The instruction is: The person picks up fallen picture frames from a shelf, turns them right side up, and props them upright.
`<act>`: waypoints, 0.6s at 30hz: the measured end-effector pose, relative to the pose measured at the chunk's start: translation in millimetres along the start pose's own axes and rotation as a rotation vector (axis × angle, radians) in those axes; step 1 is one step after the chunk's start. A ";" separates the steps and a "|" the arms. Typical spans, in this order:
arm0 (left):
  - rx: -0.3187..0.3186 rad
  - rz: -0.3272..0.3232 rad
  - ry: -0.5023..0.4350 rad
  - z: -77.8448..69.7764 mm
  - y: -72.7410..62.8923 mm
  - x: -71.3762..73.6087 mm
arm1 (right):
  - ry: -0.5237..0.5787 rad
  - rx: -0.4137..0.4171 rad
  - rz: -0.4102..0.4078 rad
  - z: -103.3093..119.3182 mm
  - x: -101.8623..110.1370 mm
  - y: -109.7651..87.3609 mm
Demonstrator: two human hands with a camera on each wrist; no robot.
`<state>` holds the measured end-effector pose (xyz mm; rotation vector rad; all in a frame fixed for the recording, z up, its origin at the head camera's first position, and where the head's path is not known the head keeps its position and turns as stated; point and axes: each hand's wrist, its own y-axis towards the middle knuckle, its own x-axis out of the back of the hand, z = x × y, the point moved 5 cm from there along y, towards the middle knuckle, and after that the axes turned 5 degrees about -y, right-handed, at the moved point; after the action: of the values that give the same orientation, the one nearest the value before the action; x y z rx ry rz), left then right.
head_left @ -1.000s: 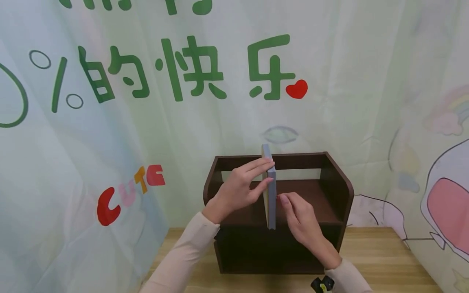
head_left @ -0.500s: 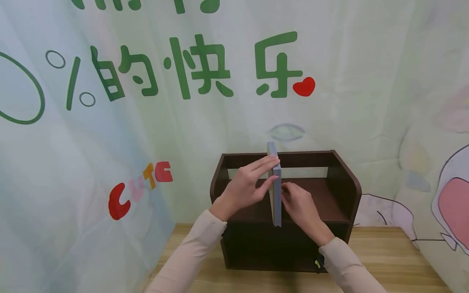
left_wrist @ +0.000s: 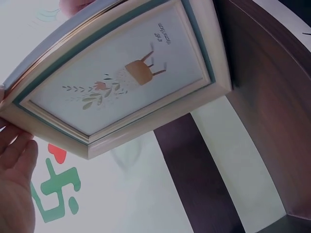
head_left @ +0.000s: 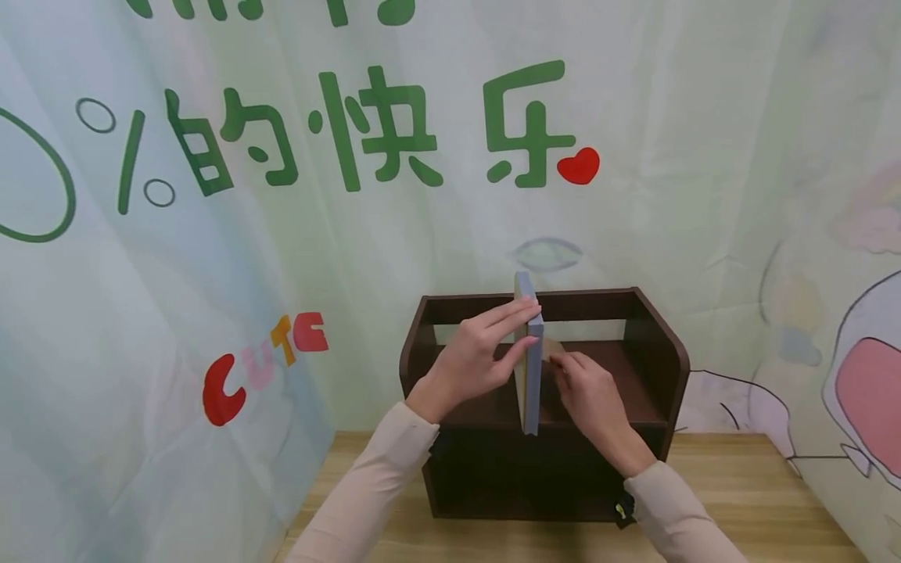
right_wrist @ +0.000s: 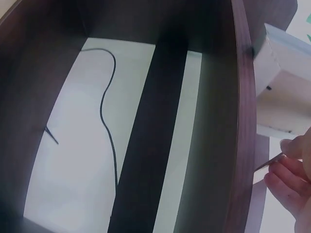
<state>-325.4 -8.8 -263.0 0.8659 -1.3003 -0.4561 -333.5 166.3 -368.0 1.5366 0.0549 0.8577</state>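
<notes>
A picture frame (head_left: pixel 532 383) stands edge-on over the upper shelf of a dark brown desktop rack. Its front, in the left wrist view, has a cream and teal border around a drawing (left_wrist: pixel 138 73) of a potted plant. My left hand (head_left: pixel 468 356) grips the frame by its upper near corner, fingers over the top edge and thumb against the near side. Behind the frame, my right hand (head_left: pixel 594 399) pinches a thin tan support flap (head_left: pixel 553 349) between thumb and fingers. The flap sticks out from the frame's back (right_wrist: pixel 282 104); its far end is hidden in the right wrist view.
The rack (head_left: pixel 658 360) has raised side walls, a rear rail and a dark lower compartment. It stands on a light wooden table (head_left: pixel 746 485). A printed curtain (head_left: pixel 676 156) hangs close behind and at both sides.
My right hand moves in against the frame's back, then slightly away to the right, and the tan flap now shows angled outward. The left hand keeps its grip on the frame.
</notes>
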 end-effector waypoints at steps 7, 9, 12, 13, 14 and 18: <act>0.002 0.024 -0.029 -4.3 14.2 -11.3 | -0.057 0.046 -0.026 -9.9 14.1 -5.0; 0.002 0.035 -0.033 -5.8 18.5 -17.0 | -0.065 0.044 -0.031 -12.7 16.7 -7.2; 0.000 0.062 -0.025 -8.3 24.8 -27.9 | -0.067 0.030 -0.038 -16.8 19.9 -11.6; -0.002 0.071 -0.021 -9.6 26.8 -31.1 | -0.068 0.025 -0.040 -18.1 20.6 -13.0; -0.001 0.082 -0.022 -10.6 28.7 -34.5 | -0.068 0.020 -0.043 -19.3 21.3 -14.6; 0.010 0.111 -0.036 -14.1 33.7 -46.1 | -0.072 0.009 -0.045 -23.2 23.3 -20.4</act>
<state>-328.8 49.8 -267.0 0.7924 -1.3766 -0.3797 -320.2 201.5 -377.0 1.5676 0.0411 0.7671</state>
